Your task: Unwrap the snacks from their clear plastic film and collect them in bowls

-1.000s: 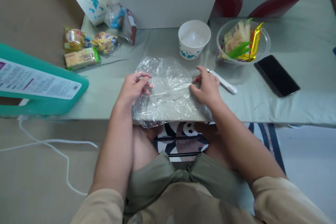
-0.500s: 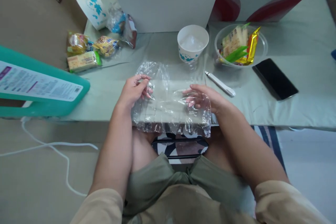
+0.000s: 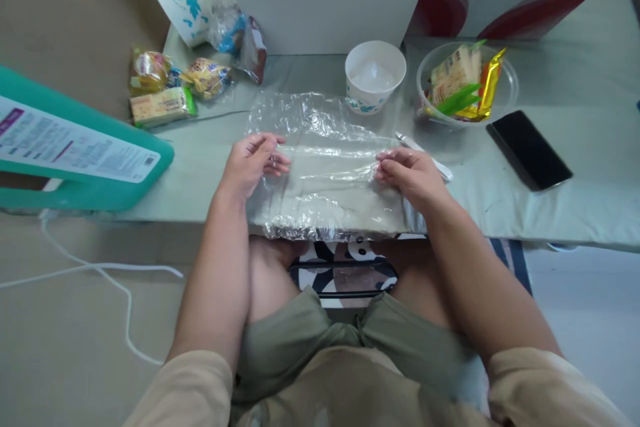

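We see the right hand (image 3: 413, 173), wrapped in clear plastic film (image 3: 330, 167) half a second earlier, now outside it and pinching its right edge between thumb and fingers at the centre of the frame. Our left hand (image 3: 253, 161) keeps its place just left of centre, thumb close to curled fingertips, pinching the other side. The film lies wider and flatter between them than before, its far edge nearer the cup, and the right hand now partly hides the white cutter (image 3: 442, 171).

We count two hands, one film, one upright paper cup (image 3: 374, 99) at upper centre, one clear bowl (image 3: 511, 83) of snacks at upper right, one phone (image 3: 530, 150) at right and one green jug (image 3: 90, 190) at left; the wrapped snacks (image 3: 163, 107) at upper left overlap too much for us to count.

The film is thin, glossy and crinkled, pulled into taut creases, its near edge drooping over the front of the table (image 3: 480, 207), which wears a pale, softly wrinkled cloth. The cup is round and white with teal print, the bowl see-through plastic, the phone a dark, smooth slab, the jug smooth and labelled
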Demonstrator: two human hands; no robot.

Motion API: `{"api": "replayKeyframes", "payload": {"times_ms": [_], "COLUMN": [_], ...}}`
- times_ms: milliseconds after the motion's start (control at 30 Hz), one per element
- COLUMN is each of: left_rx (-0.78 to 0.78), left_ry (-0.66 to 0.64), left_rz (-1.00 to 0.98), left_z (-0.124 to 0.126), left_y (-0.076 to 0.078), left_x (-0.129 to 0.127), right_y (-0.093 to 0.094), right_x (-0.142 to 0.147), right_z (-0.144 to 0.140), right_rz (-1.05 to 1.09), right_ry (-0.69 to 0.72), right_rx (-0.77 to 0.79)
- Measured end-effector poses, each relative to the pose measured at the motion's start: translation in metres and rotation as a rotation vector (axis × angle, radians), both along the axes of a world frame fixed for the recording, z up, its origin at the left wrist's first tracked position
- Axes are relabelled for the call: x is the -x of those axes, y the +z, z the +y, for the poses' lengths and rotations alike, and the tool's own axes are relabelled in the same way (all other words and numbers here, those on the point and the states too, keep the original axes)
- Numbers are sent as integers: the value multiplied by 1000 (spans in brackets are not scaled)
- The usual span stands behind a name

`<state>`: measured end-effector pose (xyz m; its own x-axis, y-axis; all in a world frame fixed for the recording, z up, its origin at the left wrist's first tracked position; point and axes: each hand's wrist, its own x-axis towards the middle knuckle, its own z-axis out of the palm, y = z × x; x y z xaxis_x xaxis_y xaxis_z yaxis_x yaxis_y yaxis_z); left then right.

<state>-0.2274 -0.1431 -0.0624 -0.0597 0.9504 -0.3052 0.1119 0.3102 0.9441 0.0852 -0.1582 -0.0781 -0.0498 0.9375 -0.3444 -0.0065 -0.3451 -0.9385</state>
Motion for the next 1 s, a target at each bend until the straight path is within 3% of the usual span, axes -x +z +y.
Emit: {"api": "replayKeyframes", "payload": {"times_ms": [133,333,533,700,867,1000], "left_rx": [41,-152,-106,-13,-104,-34], "left_ry": [-112,-9,71,20,-23,-76], "left_rz": [-7,-286,-163,-167,-261,-207], "left_z": [-2,-4,1,-2,-6,1], "left_y": [-3,-1,-5,-1,7,-5], "left_x": [6,4,-6,-6,0,4], "right_y": [-3,-1,-4,-16,-16,-14], "right_x": [-5,-14,-13,-20,-29,-32], "right_z": [1,0,2,10,13,10], "right_rz": [-54,227,84,-93,8,30], "right_ry": [-53,5,-110,-187,-228,-147], "right_rx": [-25,-127,-198,-331,-289,-268]}}
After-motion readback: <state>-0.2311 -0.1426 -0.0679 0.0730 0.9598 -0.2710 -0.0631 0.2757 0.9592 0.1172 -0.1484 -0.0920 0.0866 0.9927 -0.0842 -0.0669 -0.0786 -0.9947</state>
